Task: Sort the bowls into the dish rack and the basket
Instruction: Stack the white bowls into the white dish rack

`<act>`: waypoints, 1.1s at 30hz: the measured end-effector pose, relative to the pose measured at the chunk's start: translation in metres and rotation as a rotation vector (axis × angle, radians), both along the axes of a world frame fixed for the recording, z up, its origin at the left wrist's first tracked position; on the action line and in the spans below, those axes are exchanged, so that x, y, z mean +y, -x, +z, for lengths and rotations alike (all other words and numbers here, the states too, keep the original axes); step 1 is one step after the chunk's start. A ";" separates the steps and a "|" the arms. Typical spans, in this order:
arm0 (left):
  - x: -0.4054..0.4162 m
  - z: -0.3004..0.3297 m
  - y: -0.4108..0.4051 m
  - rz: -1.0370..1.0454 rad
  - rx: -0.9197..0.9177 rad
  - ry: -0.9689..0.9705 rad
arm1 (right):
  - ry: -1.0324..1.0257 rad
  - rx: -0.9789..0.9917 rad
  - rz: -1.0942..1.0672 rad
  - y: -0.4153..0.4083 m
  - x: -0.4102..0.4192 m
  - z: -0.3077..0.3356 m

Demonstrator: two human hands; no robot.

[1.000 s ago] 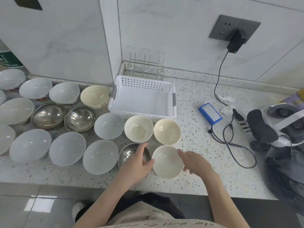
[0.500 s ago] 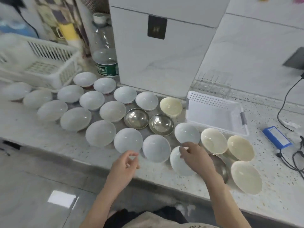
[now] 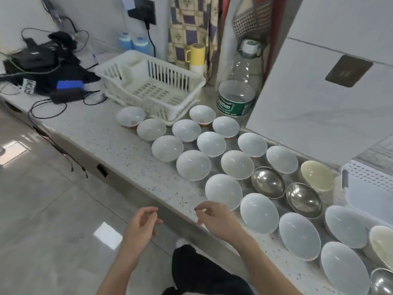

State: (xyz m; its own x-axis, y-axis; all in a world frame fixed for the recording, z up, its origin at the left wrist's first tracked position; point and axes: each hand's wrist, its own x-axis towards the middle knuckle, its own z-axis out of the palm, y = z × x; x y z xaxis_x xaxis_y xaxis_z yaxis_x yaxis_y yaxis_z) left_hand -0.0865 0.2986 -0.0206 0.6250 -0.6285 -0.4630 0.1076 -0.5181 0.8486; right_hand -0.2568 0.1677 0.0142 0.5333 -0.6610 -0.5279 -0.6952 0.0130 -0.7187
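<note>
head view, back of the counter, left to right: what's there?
Black electronics pile → blue battery pack → white dish rack → yellow mug → clear water bottle → white basket at the right edge.

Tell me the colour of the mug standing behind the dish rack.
Yellow, with a yellow handle; the mug shows best in the head view, behind the white dish rack.
</note>
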 end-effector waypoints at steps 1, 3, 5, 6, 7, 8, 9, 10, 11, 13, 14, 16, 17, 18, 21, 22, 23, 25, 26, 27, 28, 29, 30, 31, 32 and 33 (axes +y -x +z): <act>-0.004 -0.001 -0.012 0.018 0.007 -0.003 | -0.015 -0.016 0.005 -0.015 -0.003 -0.001; -0.013 -0.001 -0.038 0.043 0.010 -0.008 | -0.062 -0.061 -0.017 -0.048 -0.009 -0.005; -0.022 -0.001 -0.068 0.058 0.004 -0.012 | -0.155 -0.122 -0.071 -0.084 -0.015 -0.009; -0.027 -0.001 -0.085 0.068 0.001 -0.015 | -0.220 -0.160 -0.097 -0.104 -0.017 -0.011; -0.033 -0.001 -0.102 0.077 0.001 -0.017 | -0.287 -0.200 -0.123 -0.124 -0.020 -0.012; -0.040 -0.001 -0.121 0.085 0.003 -0.015 | -0.352 -0.235 -0.150 -0.144 -0.024 -0.015; -0.049 -0.002 -0.141 0.093 0.006 -0.012 | -0.416 -0.262 -0.180 -0.166 -0.029 -0.017; -0.060 -0.003 -0.162 0.101 0.010 -0.012 | -0.478 -0.284 -0.219 -0.189 -0.034 -0.020; -0.072 -0.003 -0.182 0.111 0.016 -0.021 | -0.547 -0.299 -0.280 -0.210 -0.040 -0.021; -0.097 0.000 -0.217 0.126 0.037 -0.036 | -0.712 -0.322 -0.447 -0.249 -0.053 -0.023; -0.110 0.001 -0.233 0.133 0.058 -0.038 | -0.808 -0.342 -0.537 -0.266 -0.059 -0.024; -0.133 0.001 -0.260 0.160 0.115 -0.043 | -0.997 -0.411 -0.694 -0.294 -0.070 -0.024; -0.144 0.000 -0.271 0.165 0.136 -0.052 | -1.057 -0.440 -0.758 -0.304 -0.075 -0.025; -0.154 -0.002 -0.281 0.156 0.150 -0.068 | -1.086 -0.454 -0.816 -0.313 -0.079 -0.027; -0.180 -0.011 -0.303 0.100 0.194 -0.132 | -1.072 -0.456 -0.980 -0.334 -0.091 -0.031; -0.187 -0.014 -0.308 0.085 0.214 -0.150 | -1.069 -0.467 -1.035 -0.339 -0.094 -0.033; -0.194 -0.017 -0.312 0.075 0.232 -0.164 | -1.064 -0.485 -1.090 -0.343 -0.097 -0.035; -0.207 -0.023 -0.319 0.061 0.253 -0.187 | -1.044 -0.520 -1.180 -0.351 -0.103 -0.041; -0.212 -0.026 -0.323 0.050 0.258 -0.201 | -1.028 -0.537 -1.215 -0.354 -0.105 -0.044; -0.217 -0.029 -0.327 0.034 0.263 -0.210 | -1.010 -0.547 -1.242 -0.357 -0.108 -0.046; -0.221 -0.032 -0.331 0.015 0.273 -0.213 | -0.991 -0.548 -1.265 -0.359 -0.110 -0.049; -0.226 -0.035 -0.336 -0.008 0.286 -0.209 | -0.968 -0.541 -1.289 -0.362 -0.112 -0.052; -0.230 -0.037 -0.341 -0.032 0.300 -0.201 | -0.939 -0.530 -1.315 -0.365 -0.113 -0.054; -0.235 -0.040 -0.346 -0.054 0.314 -0.188 | -0.907 -0.520 -1.347 -0.368 -0.114 -0.057; -0.239 -0.041 -0.351 -0.072 0.326 -0.174 | -0.874 -0.511 -1.387 -0.372 -0.114 -0.059; -0.241 -0.043 -0.355 -0.088 0.336 -0.167 | -0.840 -0.503 -1.431 -0.375 -0.113 -0.061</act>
State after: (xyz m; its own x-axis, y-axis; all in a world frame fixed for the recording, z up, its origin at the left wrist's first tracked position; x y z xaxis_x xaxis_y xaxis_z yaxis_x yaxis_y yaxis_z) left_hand 0.2690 0.0572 -0.0632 0.3680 -0.5719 -0.7331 0.3142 -0.6656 0.6769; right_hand 0.1186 0.0542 -0.0472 0.0252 -0.3737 -0.9272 0.4714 0.8223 -0.3186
